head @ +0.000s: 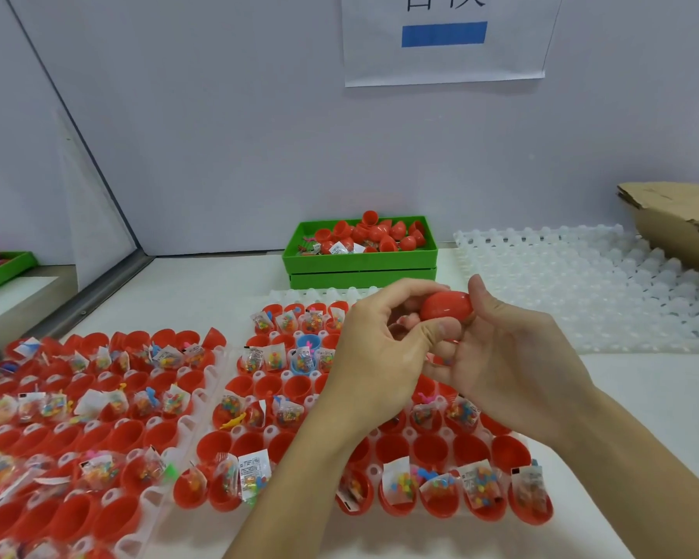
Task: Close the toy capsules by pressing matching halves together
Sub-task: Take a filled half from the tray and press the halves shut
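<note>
— Red capsule, up over the far edge of the near tray, between both hands.

— Held how?

— Pinched from two sides. Left hand curled round the capsule's left end, index arched over the top, thumb pressed up under the near side. Right hand cupped at the right end, thumb standing against that end, remaining fingers tucked below and mostly hidden.

— Halves joined?

— Looks like one smooth egg shape lying sideways; seam hidden by the fingers, so cannot tell whether fully snapped.

— Anything else in the grip?

— Hint of pink and colour just under the capsule near the right palm; too small to name.

— And below the hands?

— White tray on the desk, rows of open red halves, some bare, some holding small clear packets of coloured beads. One blue half among the red, just left of the left hand.

— To the left?

— Second tray, touching the first, likewise full of red halves and packets.

— Farther back?

— Green bin against the wall, stacked on another green one, heaped with loose red halves and a few packets. Right of it, clear egg-crate trays, and a cardboard box at the far right edge. Sheet of paper with a blue bar taped on the wall above. Another green bin at the far left, beyond a partition.
</note>
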Tool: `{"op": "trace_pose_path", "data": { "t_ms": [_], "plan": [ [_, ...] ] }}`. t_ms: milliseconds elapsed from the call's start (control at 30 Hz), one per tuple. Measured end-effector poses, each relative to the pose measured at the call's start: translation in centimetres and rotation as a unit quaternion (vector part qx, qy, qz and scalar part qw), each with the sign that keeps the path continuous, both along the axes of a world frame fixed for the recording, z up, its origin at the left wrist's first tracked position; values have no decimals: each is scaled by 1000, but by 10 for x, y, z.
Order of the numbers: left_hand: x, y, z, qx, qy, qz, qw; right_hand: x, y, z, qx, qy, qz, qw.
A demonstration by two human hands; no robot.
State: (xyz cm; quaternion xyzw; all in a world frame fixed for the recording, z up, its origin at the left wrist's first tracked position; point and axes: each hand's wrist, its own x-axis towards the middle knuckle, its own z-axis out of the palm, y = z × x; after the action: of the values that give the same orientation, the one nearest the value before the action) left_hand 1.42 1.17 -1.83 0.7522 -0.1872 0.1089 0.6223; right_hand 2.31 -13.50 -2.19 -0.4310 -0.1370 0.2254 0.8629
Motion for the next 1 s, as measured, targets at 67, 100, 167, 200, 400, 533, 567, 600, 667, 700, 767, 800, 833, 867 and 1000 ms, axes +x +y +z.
{"op": "trace_pose_path", "data": {
  "t_ms": [67, 100, 167, 200, 400, 533, 567, 600, 667, 700, 767, 800, 833, 867, 1000],
  "plan": [
    [0, 0, 0, 0, 1, 5, 1000, 0, 0, 0, 0, 2, 2, 1000],
    [1, 1, 0, 4, -1, 11, 1000, 0, 0, -1, -1, 6, 4, 1000],
    [2, 2, -1, 22, -14, 33, 999, 1, -1, -2, -2, 19, 2, 1000],
    [2, 2, -1, 38, -25, 45, 998, 2, -2, -2, -6, 24, -6, 1000],
    [6, 3, -4, 132, -85, 134, 979, 2, 2, -5, -244, -143, -225, 932],
    [7, 4, -6, 139, -76, 124, 980, 2, 2, -7, -281, -199, -266, 901],
    [7, 4, -6, 145, -78, 124, 979, 1, 3, -7, -288, -206, -273, 894],
    [7, 4, -6, 145, -80, 122, 979, 1, 3, -6, -295, -211, -281, 889],
    [7, 4, -6, 137, -79, 118, 980, 1, 3, -7, -298, -212, -294, 883],
    [7, 5, -5, 133, -77, 116, 981, 1, 3, -7, -299, -211, -300, 881],
    [6, 4, -5, 120, -68, 108, 985, 0, 2, -6, -303, -208, -310, 877],
    [5, 4, -5, 107, -62, 104, 987, 0, 2, -5, -298, -206, -312, 878],
    [5, 4, -5, 87, -55, 102, 989, -1, 2, -4, -289, -204, -311, 882],
    [5, 4, -5, 64, -49, 100, 992, -2, 2, -3, -281, -204, -308, 886],
    [6, 5, -3, -9, -28, 78, 997, -2, 1, 0, -284, -213, -307, 883]
  ]
}}
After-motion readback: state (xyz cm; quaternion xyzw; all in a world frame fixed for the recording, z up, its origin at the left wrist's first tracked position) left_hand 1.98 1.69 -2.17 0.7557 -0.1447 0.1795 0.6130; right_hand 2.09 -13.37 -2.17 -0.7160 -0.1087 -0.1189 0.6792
